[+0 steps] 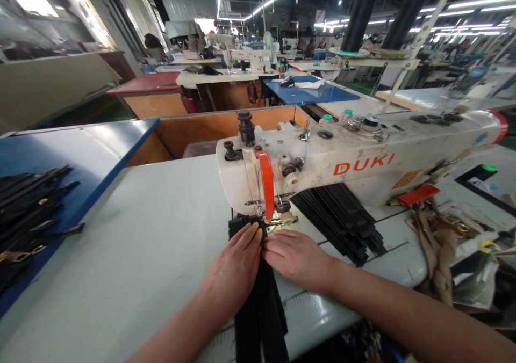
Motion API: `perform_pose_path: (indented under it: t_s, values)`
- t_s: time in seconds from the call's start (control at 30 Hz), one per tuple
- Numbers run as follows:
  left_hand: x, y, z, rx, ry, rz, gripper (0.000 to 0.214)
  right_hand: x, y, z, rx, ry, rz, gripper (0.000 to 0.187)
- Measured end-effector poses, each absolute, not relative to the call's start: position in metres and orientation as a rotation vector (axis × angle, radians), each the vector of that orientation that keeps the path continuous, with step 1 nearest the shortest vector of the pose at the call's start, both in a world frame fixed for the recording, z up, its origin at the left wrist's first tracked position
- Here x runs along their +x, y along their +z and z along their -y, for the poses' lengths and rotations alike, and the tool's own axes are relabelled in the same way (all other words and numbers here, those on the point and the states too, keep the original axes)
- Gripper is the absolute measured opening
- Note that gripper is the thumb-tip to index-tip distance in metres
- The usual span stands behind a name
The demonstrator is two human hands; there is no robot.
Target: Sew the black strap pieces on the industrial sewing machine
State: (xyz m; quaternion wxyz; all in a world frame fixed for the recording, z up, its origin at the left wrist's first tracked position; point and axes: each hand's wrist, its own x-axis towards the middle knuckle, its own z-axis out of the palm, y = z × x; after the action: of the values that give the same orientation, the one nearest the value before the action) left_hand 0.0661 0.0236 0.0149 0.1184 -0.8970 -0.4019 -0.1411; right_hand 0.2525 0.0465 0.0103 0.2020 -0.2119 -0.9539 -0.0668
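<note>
A white DUKI sewing machine (363, 159) stands on the pale table (133, 255), its needle and presser foot (278, 212) at the front left. A black strap (262, 309) runs from under the foot toward me and hangs over the table's near edge. My left hand (237, 269) lies flat on the strap just before the foot, fingers together and stretched out. My right hand (296, 255) presses flat beside it on the strap's right edge, fingertips touching the left hand's.
A stack of black strips (342, 218) lies under the machine's arm. More black straps (28, 207) sit on a blue side table at left. Brown webbing and metal buckles (439, 239) clutter the right. Two black thread cones (358, 16) stand behind; other sewing stations fill the hall.
</note>
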Motion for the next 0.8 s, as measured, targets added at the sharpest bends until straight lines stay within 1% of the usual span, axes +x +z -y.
perform_pose_path:
  t_s: [0.3, 0.57, 0.7, 0.8]
  values:
    - [0.069, 0.017, -0.026, -2.574, -0.479, 1.137, 0.04, 0.254, 0.014, -0.048, -0.615, -0.135, 2.675, 0.022]
    - [0.069, 0.017, -0.022, -2.587, -0.414, 1.154, 0.04, 0.254, 0.009, -0.046, -0.675, -0.11, 2.632, 0.015]
    - [0.071, 0.02, 0.005, -2.579, -0.376, 1.161, 0.04, 0.261, 0.008, -0.034, -0.728, -0.104, 2.59, 0.018]
    - [0.069, 0.02, 0.04, -2.618, -0.356, 1.143, 0.04, 0.271, 0.005, -0.018, -0.809, -0.018, 2.523, 0.022]
